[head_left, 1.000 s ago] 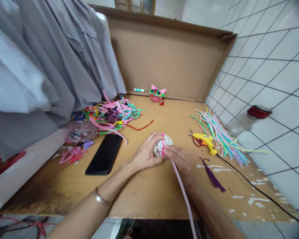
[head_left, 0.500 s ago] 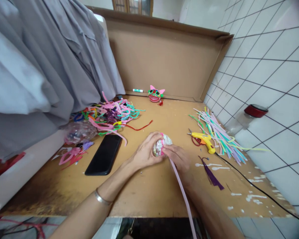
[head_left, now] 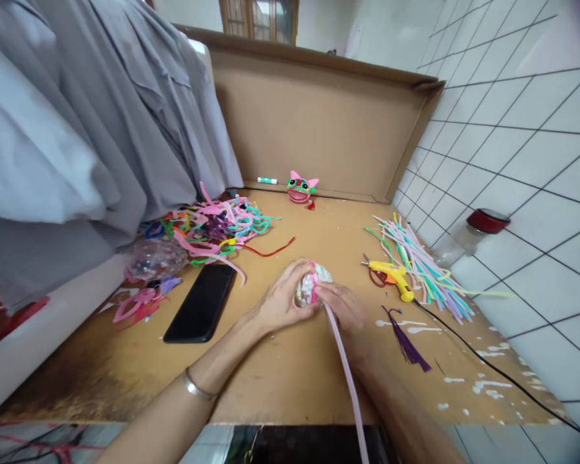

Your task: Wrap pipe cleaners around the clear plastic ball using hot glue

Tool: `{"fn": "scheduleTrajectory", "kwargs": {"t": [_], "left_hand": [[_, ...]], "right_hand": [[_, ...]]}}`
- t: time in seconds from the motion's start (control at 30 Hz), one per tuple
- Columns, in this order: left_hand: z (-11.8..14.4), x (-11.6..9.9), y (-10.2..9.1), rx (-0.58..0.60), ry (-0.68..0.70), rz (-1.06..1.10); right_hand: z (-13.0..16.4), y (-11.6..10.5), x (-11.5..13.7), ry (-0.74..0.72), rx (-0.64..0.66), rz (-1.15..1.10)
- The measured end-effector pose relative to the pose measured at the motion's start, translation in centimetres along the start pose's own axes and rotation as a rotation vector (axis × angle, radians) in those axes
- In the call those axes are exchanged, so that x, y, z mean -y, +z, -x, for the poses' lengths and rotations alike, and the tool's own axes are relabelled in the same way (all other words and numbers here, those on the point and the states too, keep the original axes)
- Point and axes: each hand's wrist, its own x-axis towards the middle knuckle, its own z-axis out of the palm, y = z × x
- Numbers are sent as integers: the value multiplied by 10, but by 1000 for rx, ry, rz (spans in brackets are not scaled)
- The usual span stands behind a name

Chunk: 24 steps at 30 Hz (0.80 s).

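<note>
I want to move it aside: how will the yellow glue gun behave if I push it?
The yellow glue gun lies on its side, so it probably slides rather than rolls. Its black cord trails along the cardboard-covered table and may drag. It looks plastic, likely light.

Your hands hide most of the small ball [head_left: 313, 283]; the pink strip [head_left: 345, 374] and the black cable [head_left: 502, 374] are cut off by the picture's edge.

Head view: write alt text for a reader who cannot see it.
Two bare hands, left hand and right hand, hold a small ball wrapped in pink and white pipe cleaners, a long pale pink pipe cleaner trailing toward the camera. On the cardboard table lie a black phone, a yellow glue gun and loose pipe cleaners.
</note>
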Motion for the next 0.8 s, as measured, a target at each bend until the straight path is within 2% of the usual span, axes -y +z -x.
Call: {"fn": "scheduleTrajectory", "kwargs": {"t": [0.3, 0.8], "left_hand": [[2, -2, 0, 13, -13, -30], [3, 0, 2, 0, -5, -26]], "right_hand": [[1, -1, 0, 50, 32, -21], [-2, -1, 2, 25, 5, -22]]}}
